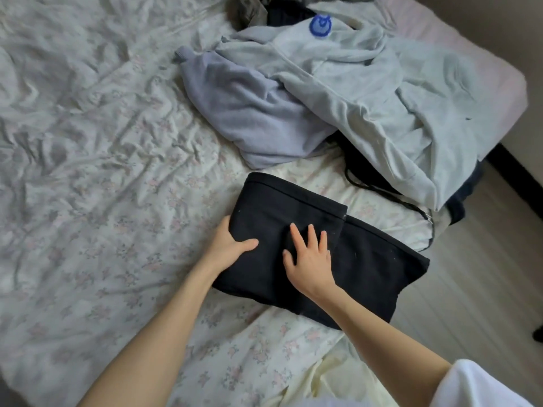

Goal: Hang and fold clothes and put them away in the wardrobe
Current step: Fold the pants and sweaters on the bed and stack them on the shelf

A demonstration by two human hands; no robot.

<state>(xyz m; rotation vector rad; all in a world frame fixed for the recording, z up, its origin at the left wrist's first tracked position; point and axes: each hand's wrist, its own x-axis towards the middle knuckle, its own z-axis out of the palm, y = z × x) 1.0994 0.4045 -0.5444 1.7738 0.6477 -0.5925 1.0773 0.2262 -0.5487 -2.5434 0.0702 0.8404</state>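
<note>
Black folded garment [367,259] lay on the floral bedsheet [102,201] near the bed's edge; left hand [227,248] gripped its side, right hand [308,259] pressed flat, fingers spread.

Bare forearms, white sleeve [482,383] at right.

Both bare forearms reach forward from the lower edge of the view, converging toward the middle. The left hand [227,248] curls in a grasp, thumb lying on top and pointing right, its other fingers tucked underneath out of sight. The right hand [308,259] lies palm down and flat, fingers spread and pointing away, just beside the left thumb.
</note>
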